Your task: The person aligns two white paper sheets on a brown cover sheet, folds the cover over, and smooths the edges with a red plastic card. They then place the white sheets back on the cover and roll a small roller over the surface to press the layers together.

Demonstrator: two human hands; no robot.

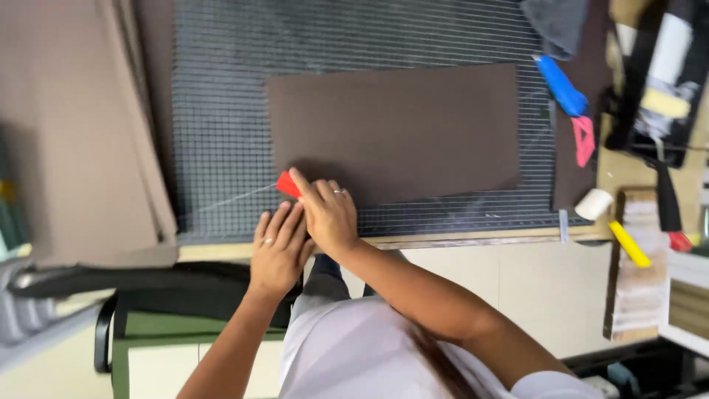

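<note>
- Dark grid cutting mat (221,111) over a workbench, pale wooden edge (458,238) nearest the body.
- Brown rectangular sheet (399,129) flat on the mat, centre-right.
- Right hand (329,214) fingers closed around a red tool (287,184), pressed at the sheet's near left corner.
- Left hand (279,247) released, fingers flat, just beside the right.
- Stacked brown boards (81,125) left; blue-handled tool (561,85) and tape roll (593,203) right.
- Pale tiled floor (517,281) below.

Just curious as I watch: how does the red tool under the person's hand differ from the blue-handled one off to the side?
The red tool is held by the right hand at the brown sheet's corner; the blue-handled tool lies untouched beside the wire mesh. The red one is mostly hidden, the blue fully visible. Both rest on the work surface.
</note>
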